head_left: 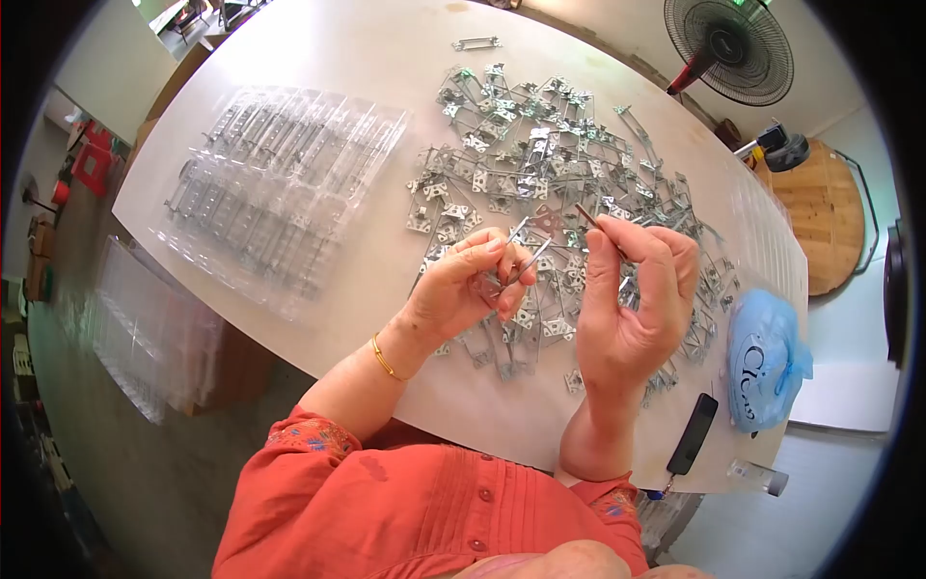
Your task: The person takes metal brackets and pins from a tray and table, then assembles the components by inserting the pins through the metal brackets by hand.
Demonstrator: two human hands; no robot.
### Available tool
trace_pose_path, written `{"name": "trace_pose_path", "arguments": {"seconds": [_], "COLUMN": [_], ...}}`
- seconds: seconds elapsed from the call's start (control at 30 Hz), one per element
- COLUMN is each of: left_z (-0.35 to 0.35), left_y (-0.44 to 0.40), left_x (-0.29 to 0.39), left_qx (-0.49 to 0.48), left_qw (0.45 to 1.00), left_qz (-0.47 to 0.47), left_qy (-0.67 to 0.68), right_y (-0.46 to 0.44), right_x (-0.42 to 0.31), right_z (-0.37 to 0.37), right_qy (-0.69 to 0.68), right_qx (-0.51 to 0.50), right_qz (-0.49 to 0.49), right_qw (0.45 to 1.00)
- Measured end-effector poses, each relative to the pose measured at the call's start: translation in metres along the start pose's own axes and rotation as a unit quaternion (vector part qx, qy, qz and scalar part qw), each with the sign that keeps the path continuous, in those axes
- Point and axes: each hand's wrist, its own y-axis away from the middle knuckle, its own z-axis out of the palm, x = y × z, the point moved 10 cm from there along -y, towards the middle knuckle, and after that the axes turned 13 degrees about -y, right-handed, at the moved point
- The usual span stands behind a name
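Note:
My left hand (468, 280), a gold bangle at its wrist, is closed around a small metal bracket with two thin prongs (542, 255) pointing up and to the right. Between the thumb and fingertips of my right hand (641, 275) is a thin dark metal rod (585, 214), its lower end hidden by the fingers. The two hands are apart, raised above the table. Beneath and beyond them spreads a loose pile of silvery metal brackets with wire arms (526, 174).
Clear plastic trays (289, 135) filled with rows of metal parts lie at left on the white table (376, 338). Along the right side are a blue plastic bag (762, 362), a black phone (693, 434) and a clear bottle (757, 477). A fan (728, 48) stands beyond.

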Motion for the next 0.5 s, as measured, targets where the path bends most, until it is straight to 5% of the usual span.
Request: {"name": "trace_pose_path", "arguments": {"seconds": [0.5], "left_z": [0.012], "left_y": [0.008], "left_x": [0.0], "left_qx": [-0.047], "left_qw": [0.999], "left_qz": [0.006], "left_qy": [0.004], "right_y": [0.01], "right_x": [-0.007], "right_z": [0.009], "right_qy": [0.087], "right_qx": [-0.071], "right_qz": [-0.01], "right_qw": [0.994]}}
